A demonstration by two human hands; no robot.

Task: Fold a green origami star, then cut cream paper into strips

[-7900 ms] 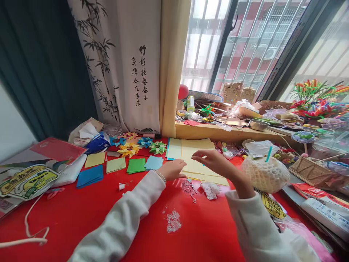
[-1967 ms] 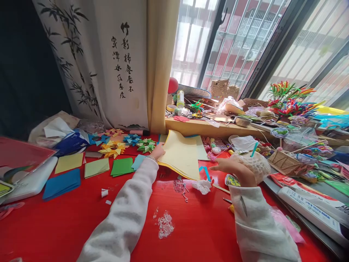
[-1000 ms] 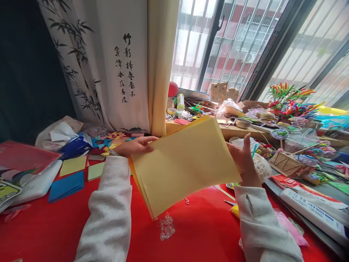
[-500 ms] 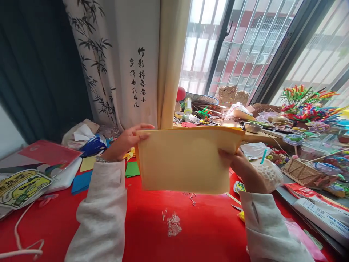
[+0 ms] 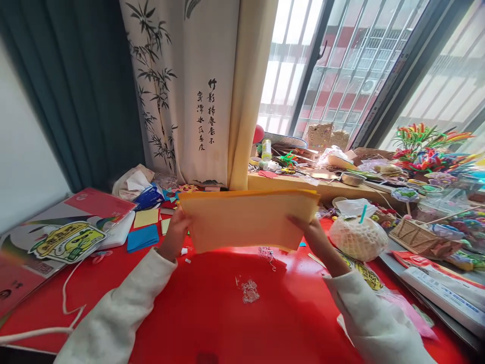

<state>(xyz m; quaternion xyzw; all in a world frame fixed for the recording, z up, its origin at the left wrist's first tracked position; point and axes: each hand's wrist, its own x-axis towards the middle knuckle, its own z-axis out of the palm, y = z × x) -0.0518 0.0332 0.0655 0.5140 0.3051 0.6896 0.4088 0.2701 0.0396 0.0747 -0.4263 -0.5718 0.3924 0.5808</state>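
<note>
A stack of yellow paper sheets (image 5: 242, 222), cream in front with an orange-yellow top edge, is held up above the red tabletop (image 5: 204, 313). My left hand (image 5: 176, 233) grips its left edge, fingers partly hidden behind the paper. At the right edge, my right hand (image 5: 307, 226) pinches the sheets with the thumb across the front. Below the paper, a small heap of clear, whitish bits (image 5: 250, 291) lies on the table, with a thin curled white string (image 5: 272, 262) farther back.
Blue paper squares (image 5: 143, 238) and a red folder (image 5: 100, 205) lie on the left, near a white cord (image 5: 66, 293). A netted round fruit with a straw (image 5: 358, 238) stands on the right beside a woven basket (image 5: 426, 236). Craft items crowd the windowsill (image 5: 288, 183).
The paper stack has come down a little and looks tilted back. My left hand has shifted from the top-left corner down to the left edge. The view has turned slightly left.
</note>
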